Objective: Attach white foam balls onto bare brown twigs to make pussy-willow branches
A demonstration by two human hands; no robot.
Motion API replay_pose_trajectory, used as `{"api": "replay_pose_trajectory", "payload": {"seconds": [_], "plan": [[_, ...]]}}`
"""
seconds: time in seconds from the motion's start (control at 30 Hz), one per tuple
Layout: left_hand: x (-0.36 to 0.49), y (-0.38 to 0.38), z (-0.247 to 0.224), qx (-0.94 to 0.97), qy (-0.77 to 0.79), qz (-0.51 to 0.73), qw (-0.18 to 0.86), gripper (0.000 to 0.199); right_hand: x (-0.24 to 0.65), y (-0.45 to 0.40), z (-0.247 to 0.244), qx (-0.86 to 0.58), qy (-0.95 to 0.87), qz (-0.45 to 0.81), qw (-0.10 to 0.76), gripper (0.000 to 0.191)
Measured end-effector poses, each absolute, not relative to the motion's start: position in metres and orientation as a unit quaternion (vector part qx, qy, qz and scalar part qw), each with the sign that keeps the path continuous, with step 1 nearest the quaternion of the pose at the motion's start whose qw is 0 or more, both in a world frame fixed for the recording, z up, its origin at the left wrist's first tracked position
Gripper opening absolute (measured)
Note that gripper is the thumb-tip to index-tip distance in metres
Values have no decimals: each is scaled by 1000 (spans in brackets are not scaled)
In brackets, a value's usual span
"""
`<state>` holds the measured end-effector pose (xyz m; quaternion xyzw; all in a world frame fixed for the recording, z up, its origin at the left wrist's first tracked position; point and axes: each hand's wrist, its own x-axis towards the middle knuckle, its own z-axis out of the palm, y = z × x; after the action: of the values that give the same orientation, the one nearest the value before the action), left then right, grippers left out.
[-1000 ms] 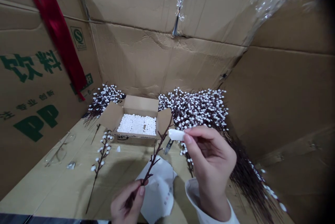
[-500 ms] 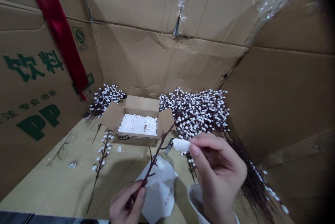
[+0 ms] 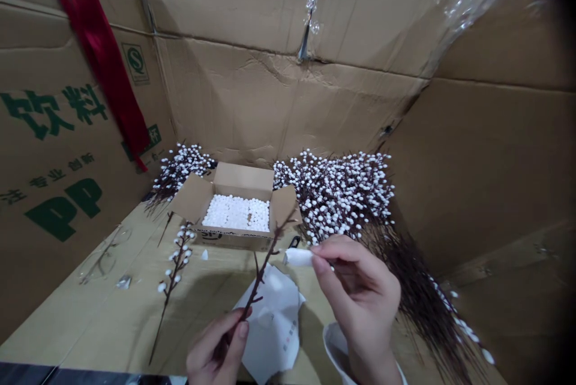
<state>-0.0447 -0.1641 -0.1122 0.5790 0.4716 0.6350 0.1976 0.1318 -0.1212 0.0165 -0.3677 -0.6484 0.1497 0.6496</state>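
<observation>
A bare dark brown twig (image 3: pixel 263 265) with short side shoots is pinched near its lower end by my left hand (image 3: pixel 218 346). Between the thumb and fingers of my right hand (image 3: pixel 360 298) is a small white tube (image 3: pixel 299 257), its free end pointing left toward the twig, with a gap between them. Beneath the twig lies a torn white paper (image 3: pixel 274 331). A twig with white berries (image 3: pixel 173 277) rests on the table to the left. Behind stands an open cardboard box (image 3: pixel 238 240) holding many white foam berries (image 3: pixel 229 213).
Piles of white-berried branches stand at the back right (image 3: pixel 337 193) and back left (image 3: pixel 182 166). Bare dark stems (image 3: pixel 423 295) lie at the right. Eyeglasses (image 3: pixel 101 259) sit on the left. Cardboard walls (image 3: pixel 270 97) surround the table; a red ribbon (image 3: pixel 105 61) hangs at left.
My right hand has moved left and slightly down with the white tube, closer to the twig. My left hand and the twig have barely shifted.
</observation>
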Motion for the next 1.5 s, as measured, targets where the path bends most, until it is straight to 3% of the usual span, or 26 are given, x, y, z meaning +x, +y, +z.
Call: {"api": "replay_pose_trajectory", "payload": {"seconds": [0.33,0.73,0.97,1.5], "plan": [[-40,-163,-103,565,480,642,194,12,132,-127,17,-354,-637,142,670,29],[-40,-165,-99,592,458,634,194,13,125,-132,1,-310,-726,177,588,30],[-37,-166,-102,581,457,646,190,12,134,-133,-1,-338,-703,142,609,28],[-33,-164,-85,594,463,642,141,7,130,-131,-1,-369,-604,222,670,18]]}}
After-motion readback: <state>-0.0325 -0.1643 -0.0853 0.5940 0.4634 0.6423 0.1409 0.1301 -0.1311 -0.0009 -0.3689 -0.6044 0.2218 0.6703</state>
